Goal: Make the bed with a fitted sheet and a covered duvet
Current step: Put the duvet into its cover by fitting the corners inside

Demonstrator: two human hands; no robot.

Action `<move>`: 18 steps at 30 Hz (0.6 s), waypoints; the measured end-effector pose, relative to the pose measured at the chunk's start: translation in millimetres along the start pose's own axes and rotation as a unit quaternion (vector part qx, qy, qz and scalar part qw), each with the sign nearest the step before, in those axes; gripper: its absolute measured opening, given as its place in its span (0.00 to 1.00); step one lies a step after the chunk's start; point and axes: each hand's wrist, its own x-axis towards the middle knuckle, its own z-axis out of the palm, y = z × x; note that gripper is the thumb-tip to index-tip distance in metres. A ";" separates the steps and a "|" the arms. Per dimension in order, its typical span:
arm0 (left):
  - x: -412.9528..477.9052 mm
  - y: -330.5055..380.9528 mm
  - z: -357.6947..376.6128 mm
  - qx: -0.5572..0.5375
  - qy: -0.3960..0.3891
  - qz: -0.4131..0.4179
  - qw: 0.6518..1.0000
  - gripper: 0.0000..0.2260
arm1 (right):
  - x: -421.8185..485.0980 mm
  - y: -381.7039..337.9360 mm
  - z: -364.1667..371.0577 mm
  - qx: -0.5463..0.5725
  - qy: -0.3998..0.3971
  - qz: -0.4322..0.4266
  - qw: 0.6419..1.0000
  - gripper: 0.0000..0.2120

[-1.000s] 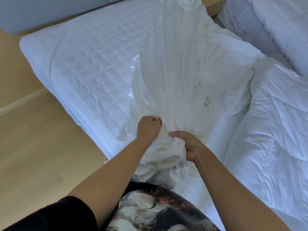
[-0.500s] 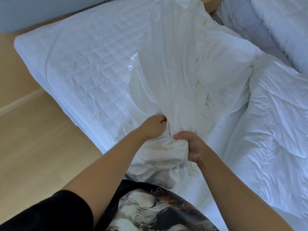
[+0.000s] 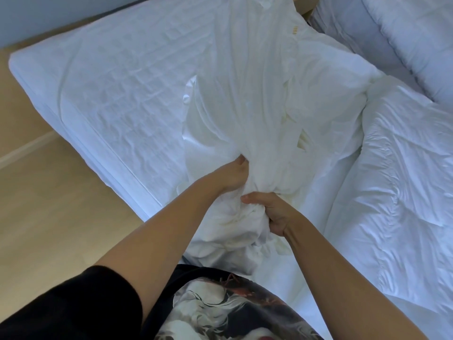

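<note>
A black short sleeve (image 3: 73,303) covers the left upper arm. The black shirt (image 3: 186,273) carries a white and dark-red print (image 3: 220,305). The left forearm (image 3: 159,229) and right forearm (image 3: 343,266) are bare.

Both hands, left hand (image 3: 234,174) and right hand (image 3: 272,212), grip a bunched white sheet (image 3: 245,106) over the quilted mattress (image 3: 110,82).

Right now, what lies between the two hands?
Only bunched white sheet, which the left hand and right hand both grip, in the head view.
</note>
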 end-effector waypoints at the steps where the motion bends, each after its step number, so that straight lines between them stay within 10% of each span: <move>1: 1.8 4.0 2.4 -0.004 0.018 0.012 1.000 0.25 | -1.4 1.1 0.1 0.007 -0.013 0.011 1.000 0.13; 10: 5.2 9.5 26.9 -0.049 0.242 0.000 0.969 0.17 | 2.0 8.2 -0.8 0.118 -0.021 -0.003 0.993 0.12; 18: -19.4 -34.8 -5.0 -0.256 0.077 -0.126 0.955 0.14 | 3.6 9.1 -7.2 0.075 0.026 -0.023 0.997 0.04</move>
